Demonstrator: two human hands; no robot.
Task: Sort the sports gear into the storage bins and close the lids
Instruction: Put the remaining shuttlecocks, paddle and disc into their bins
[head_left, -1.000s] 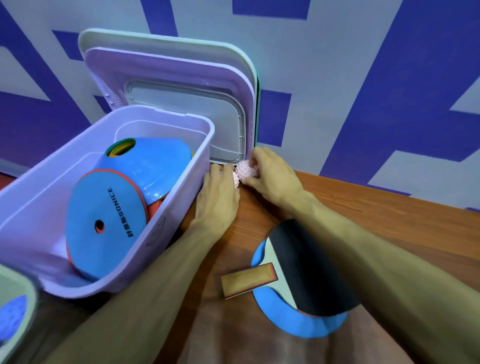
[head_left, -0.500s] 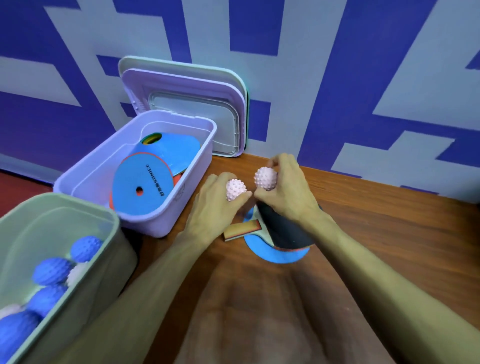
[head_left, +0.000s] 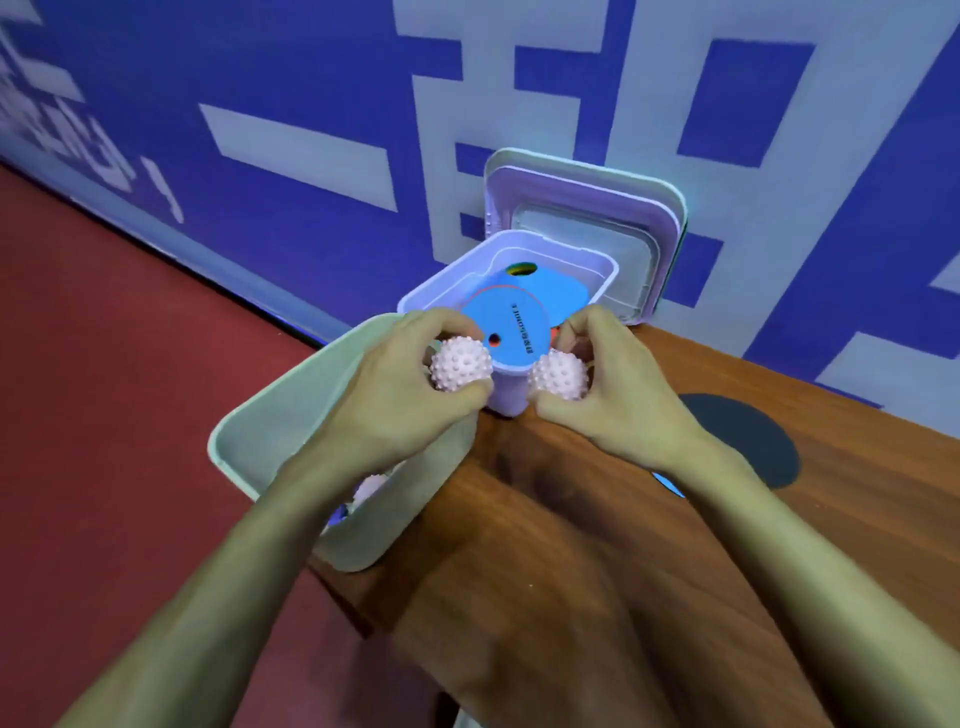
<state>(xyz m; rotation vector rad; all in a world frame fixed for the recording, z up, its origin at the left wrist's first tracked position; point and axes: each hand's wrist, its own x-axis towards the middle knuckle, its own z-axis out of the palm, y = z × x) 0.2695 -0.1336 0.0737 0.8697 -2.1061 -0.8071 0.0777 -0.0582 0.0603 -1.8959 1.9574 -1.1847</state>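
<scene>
Left pink spiky rubber ball (head_left: 461, 370) and right pink spiky rubber ball (head_left: 558, 382) are held up side by side, 1 in each hand. They are close but apart, and the near corner of the lilac plastic storage bin (head_left: 447, 283) shows between them. Both are round, so neither has a long axis or a pointing end.

The left hand (head_left: 400, 400) has its back to the camera. Its thumb is pressed under the near side of its ball and its fingers (head_left: 441, 325) are curled over the far side, clamped on it. It hangs above the far right part of the pale green plastic storage bin (head_left: 234, 431), which stands open at the bench's left edge. A white spiky ball (head_left: 370, 488) and a blue one (head_left: 337, 514) show inside it under the forearm.

The right hand (head_left: 618, 400) mirrors this grip, thumb below and fingers wrapped over the top of its ball, above the wooden bench (head_left: 571, 571).

The lilac bin's long axis runs from near to far. It holds flat blue plastic discs (head_left: 511, 325), and the nearest one leans with its face up towards the camera.

The lilac lid (head_left: 587, 208) stands upright against the blue and white wall (head_left: 311, 78), with a pale green lid (head_left: 576, 162) behind it.

To the right lies a black-faced table tennis paddle (head_left: 743, 436) on another blue disc (head_left: 670, 486). The right forearm hides its handle.
</scene>
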